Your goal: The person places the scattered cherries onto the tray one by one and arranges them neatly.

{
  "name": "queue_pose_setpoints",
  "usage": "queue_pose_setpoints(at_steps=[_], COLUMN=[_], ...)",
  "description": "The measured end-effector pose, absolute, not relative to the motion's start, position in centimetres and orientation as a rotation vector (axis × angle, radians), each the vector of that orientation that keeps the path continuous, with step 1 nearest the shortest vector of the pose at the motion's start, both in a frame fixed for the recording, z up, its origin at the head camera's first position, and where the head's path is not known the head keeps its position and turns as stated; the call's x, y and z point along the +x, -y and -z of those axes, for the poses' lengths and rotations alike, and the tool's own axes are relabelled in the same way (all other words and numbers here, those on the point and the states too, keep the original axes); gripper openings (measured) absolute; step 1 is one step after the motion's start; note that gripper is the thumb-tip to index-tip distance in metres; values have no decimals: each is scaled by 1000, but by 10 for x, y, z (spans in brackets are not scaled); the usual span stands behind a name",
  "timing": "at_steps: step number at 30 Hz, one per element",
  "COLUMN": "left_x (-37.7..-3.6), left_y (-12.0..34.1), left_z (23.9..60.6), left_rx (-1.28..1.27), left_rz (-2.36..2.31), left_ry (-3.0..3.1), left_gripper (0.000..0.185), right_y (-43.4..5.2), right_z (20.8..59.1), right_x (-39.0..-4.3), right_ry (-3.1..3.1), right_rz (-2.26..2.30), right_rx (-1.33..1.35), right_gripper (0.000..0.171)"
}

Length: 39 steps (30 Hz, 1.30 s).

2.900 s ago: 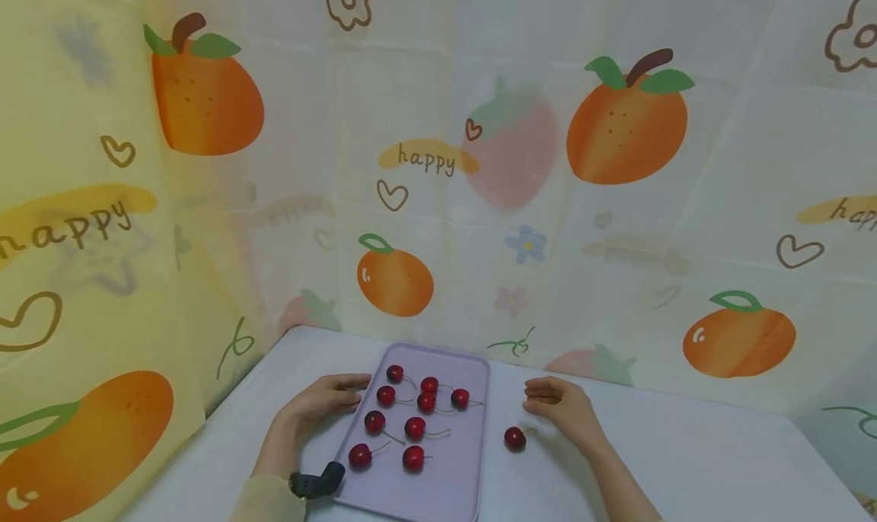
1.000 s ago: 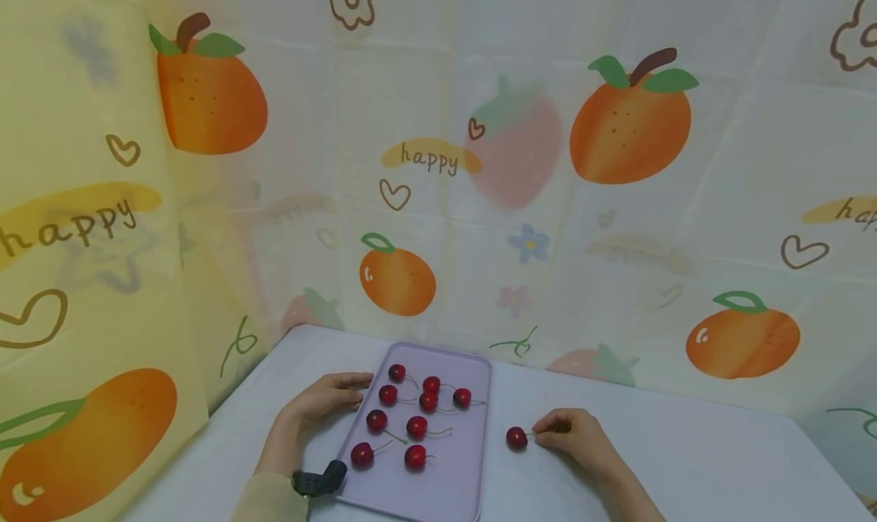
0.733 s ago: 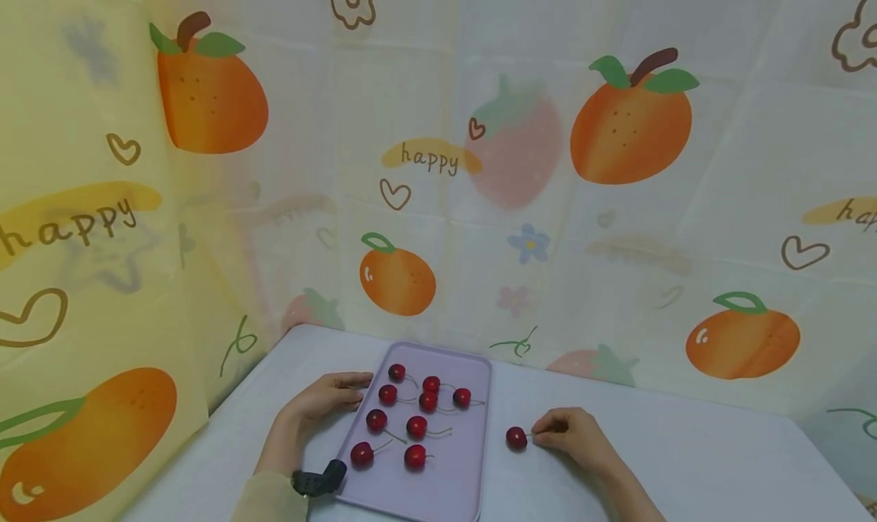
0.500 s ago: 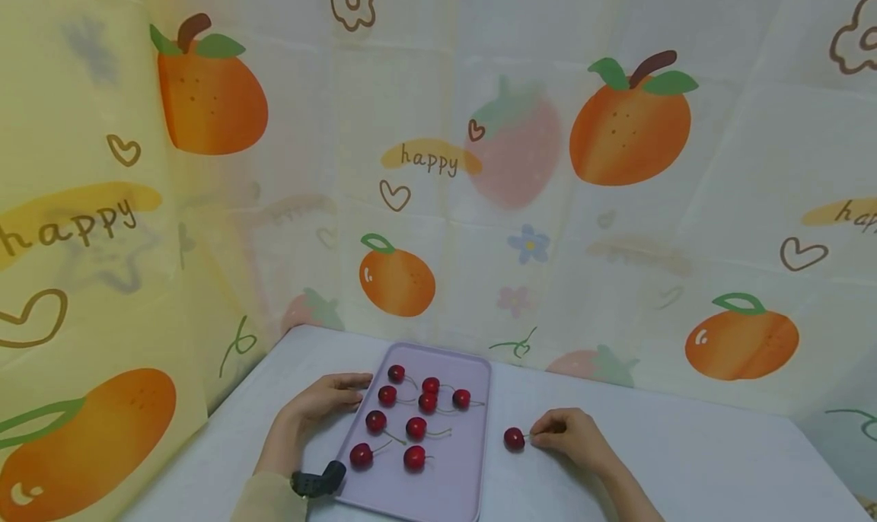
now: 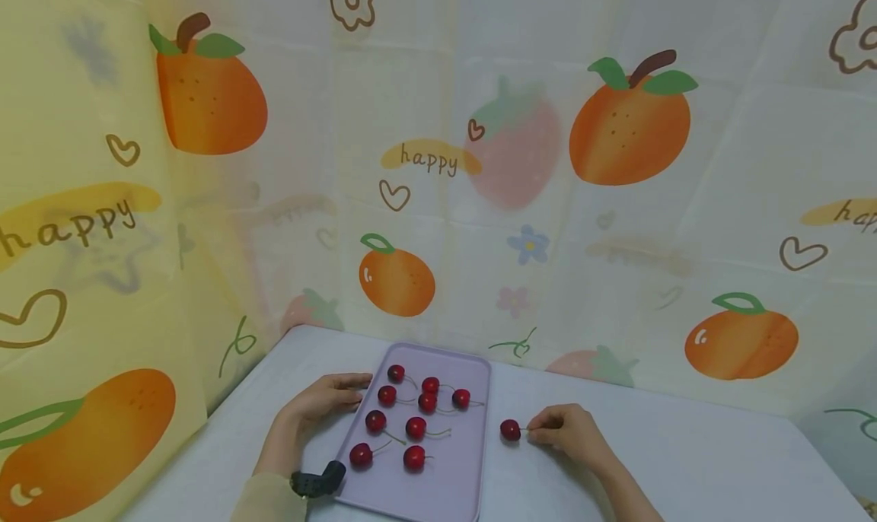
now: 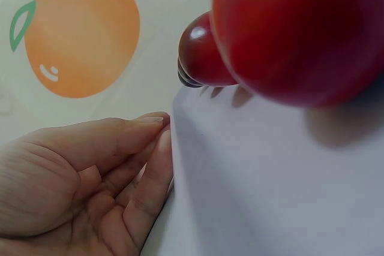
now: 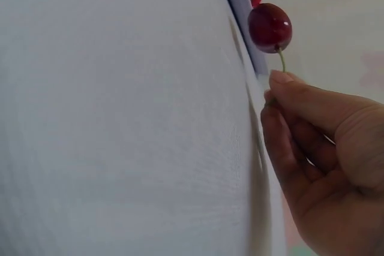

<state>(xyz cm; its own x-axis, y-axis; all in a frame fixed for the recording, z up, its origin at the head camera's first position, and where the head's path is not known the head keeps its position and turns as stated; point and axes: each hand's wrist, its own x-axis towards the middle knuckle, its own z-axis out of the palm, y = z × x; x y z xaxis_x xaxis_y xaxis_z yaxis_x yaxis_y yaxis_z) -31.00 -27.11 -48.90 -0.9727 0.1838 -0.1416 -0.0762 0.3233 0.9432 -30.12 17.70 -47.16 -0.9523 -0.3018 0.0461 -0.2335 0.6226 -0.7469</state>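
My right hand [image 5: 565,434] pinches the stem of a dark red cherry [image 5: 510,431] between thumb and fingertips, right of the lilac tray [image 5: 452,476]. In the right wrist view the cherry [image 7: 270,27] sticks out beyond the fingertips on its thin green stem. My left hand [image 5: 325,400] lies at the tray's left edge, fingers fairly straight. Seen from the left wrist, its thumb and fingertips meet right at the tray's side wall [image 6: 192,208]. Several cherries with stems, among them one cherry [image 5: 416,428] near the middle, lie spread over the tray.
The tray stands on a white table [image 5: 685,461]. Behind and to the left hangs a curtain [image 5: 438,88] printed with oranges and strawberries. A black strap with a small device [image 5: 318,482] sits on the left wrist, close to the tray's near left corner.
My right hand has come down to the loose cherry, taken its stem, and shifted it slightly left and up. My left hand and the tray's cherries look unmoved.
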Motion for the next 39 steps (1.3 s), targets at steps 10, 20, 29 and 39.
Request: queue_pose_setpoints(at_steps=[10,20,29,39], left_x=[-311,-311,-312,-312], left_y=[272,270,272,275], left_z=[490,489,490,492], left_rx=[93,61,125,168], left_rz=[-1710,-1710,-1701,-1713], left_ry=[-2363,-2366,-2356,-2351], left_gripper=[44,44,45,47], right_y=[-163,-146,-128,-106], right_z=[465,459,458,458], right_x=[-303,-305,-308,-311], right_ry=[-2774,-2785,-2801,-2780], right_rz=[1261,1290,1323,1354], right_rx=[-505,-486,-484,-531], right_gripper=[9,8,5,5])
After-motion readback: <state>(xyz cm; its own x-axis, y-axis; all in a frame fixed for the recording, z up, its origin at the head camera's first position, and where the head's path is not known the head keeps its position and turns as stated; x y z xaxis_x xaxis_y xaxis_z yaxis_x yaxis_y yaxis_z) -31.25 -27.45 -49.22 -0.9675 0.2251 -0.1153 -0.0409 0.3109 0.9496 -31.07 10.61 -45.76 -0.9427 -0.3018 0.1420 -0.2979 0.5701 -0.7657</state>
